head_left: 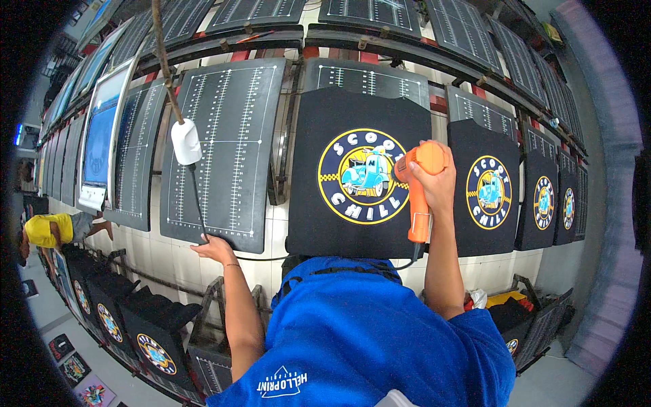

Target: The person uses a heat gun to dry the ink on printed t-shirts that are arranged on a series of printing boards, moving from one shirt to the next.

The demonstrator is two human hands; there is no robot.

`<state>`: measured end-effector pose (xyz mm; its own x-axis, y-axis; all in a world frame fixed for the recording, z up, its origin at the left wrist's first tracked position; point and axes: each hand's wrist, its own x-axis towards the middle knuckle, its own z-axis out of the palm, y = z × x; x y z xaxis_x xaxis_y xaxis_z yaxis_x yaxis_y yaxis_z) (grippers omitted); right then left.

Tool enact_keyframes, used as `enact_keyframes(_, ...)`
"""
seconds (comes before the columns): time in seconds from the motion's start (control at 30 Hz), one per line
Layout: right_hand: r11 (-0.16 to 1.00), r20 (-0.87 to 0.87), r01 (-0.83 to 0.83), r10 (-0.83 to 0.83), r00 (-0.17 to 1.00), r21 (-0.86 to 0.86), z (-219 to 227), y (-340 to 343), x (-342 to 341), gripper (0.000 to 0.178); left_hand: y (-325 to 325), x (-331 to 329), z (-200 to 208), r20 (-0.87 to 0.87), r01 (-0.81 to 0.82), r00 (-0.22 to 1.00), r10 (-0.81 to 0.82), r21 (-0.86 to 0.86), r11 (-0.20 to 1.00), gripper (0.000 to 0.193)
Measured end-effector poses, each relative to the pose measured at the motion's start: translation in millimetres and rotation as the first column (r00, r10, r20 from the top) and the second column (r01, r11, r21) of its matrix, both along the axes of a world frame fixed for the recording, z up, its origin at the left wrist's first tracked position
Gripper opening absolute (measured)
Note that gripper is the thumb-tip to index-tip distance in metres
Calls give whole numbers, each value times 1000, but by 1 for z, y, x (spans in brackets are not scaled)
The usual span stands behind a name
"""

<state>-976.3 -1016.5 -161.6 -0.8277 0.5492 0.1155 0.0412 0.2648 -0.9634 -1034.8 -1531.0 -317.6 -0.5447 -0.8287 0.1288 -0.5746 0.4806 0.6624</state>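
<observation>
My right hand is wrapped round an orange heat gun, its nozzle over the right side of a round scooter print. That print is on a black T-shirt laid flat on a board before me. On the left, my left hand has its fingers closed on a black power cord near the front edge of a bare marked board. The cord rises to a white socket hanging from a brown cable, and also runs past my waist to the heat gun.
More black shirts with the same print lie on boards to the right. A framed screen leans over boards on the left. A person in a yellow top is at the far left. Printed shirts also line a rack behind me.
</observation>
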Motion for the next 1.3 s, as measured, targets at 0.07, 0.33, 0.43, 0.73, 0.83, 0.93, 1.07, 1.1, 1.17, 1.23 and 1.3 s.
enact_keyframes(0.07, 994, -32, -39, 36, 999, -105, 0, 2, -2, 55, 7, -1, 4, -6, -27, 1000, 27, 16, 1000, 65)
enact_keyframes(0.33, 996, -61, -56, 52, 997, -67, -4, 4, -4, 50, 15, -4, 9, -71, -75, 994, 77, 41, 996, 65)
enact_keyframes(0.43, 997, -51, -39, 35, 998, -68, 1, 1, -2, 49, 14, -4, 8, -79, -74, 994, 77, 45, 996, 64)
enact_keyframes(0.73, 998, -52, -59, 57, 997, -38, 4, -7, 12, 52, 13, -3, 10, -111, -32, 993, 42, 91, 995, 62)
enact_keyframes(0.83, 993, -25, -111, 110, 994, -50, 4, -10, 18, 54, 17, -2, 16, -119, -33, 992, 47, 120, 992, 61)
enact_keyframes(0.93, 992, -16, -98, 97, 995, -75, 8, -13, 22, 54, 19, -2, 22, -117, -27, 992, 44, 143, 989, 61)
enact_keyframes(1.07, 993, -22, -112, 111, 994, -42, 3, -11, 23, 55, 22, -3, 23, -109, -46, 992, 61, 133, 990, 61)
enact_keyframes(1.1, 994, -24, -104, 104, 994, -35, 4, -12, 23, 55, 20, -2, 20, -108, -46, 992, 61, 130, 990, 61)
enact_keyframes(1.17, 996, -29, -88, 87, 996, -21, 7, -13, 23, 54, 15, -3, 16, -109, -46, 992, 60, 123, 991, 61)
enact_keyframes(1.23, 995, -14, -93, 93, 996, -35, 9, -14, 24, 54, 14, -3, 14, -120, -42, 991, 59, 138, 990, 61)
enact_keyframes(1.3, 992, -2, -109, 109, 994, -57, 11, -14, 25, 54, 15, -4, 14, -113, -42, 992, 58, 138, 990, 61)
